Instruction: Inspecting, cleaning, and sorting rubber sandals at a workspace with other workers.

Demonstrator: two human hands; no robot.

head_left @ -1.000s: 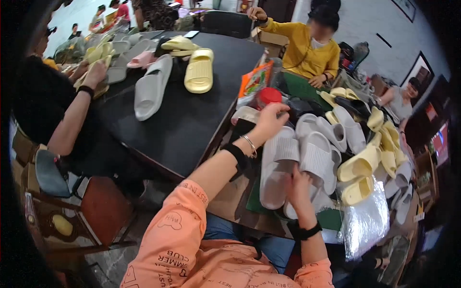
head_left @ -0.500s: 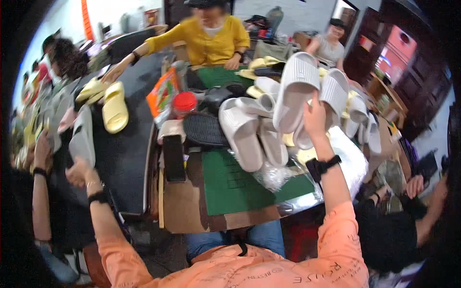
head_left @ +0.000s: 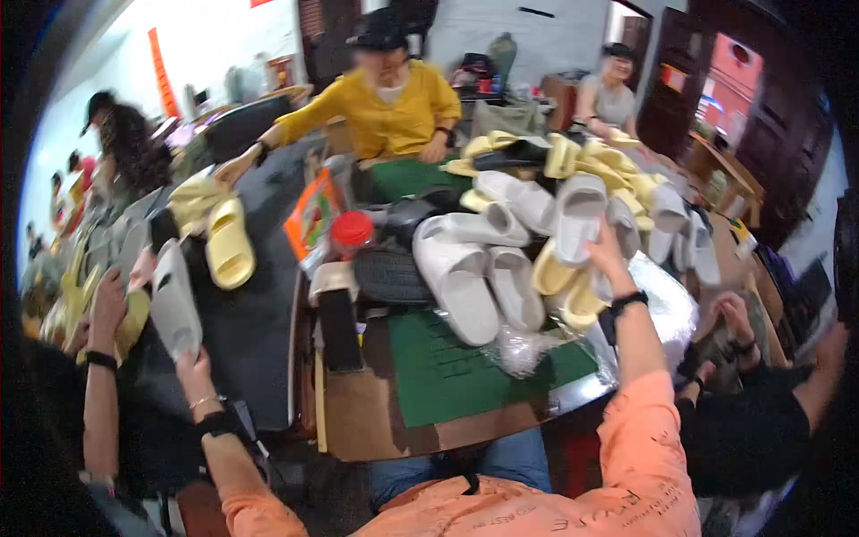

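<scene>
My left hand (head_left: 193, 376) is closed on the end of a pale grey slide slipper (head_left: 176, 304), which tilts up above the black table at the left. My right hand (head_left: 610, 255) reaches across the pile and grips a light grey slipper (head_left: 580, 215). Another grey slipper (head_left: 622, 225) stands right behind that hand; whether I hold it too is unclear. Beneath are pale yellow slippers (head_left: 555, 276). Grey-white slippers (head_left: 461, 286) lie left of my right hand. A yellow slipper (head_left: 230, 243) rests beyond my left hand.
A phone (head_left: 340, 329), a red-lidded jar (head_left: 352, 231) and an orange packet (head_left: 310, 215) sit mid-table. Clear plastic wrap (head_left: 523, 349) lies on the green mat (head_left: 447, 385). Across the table, a person in yellow (head_left: 385, 107) reaches left. Other people's arms flank me.
My right hand has lowered and moved farther off with its grey slipper, toward the pile. My left hand stays at the other grey slipper. The whole view has shifted slightly.
</scene>
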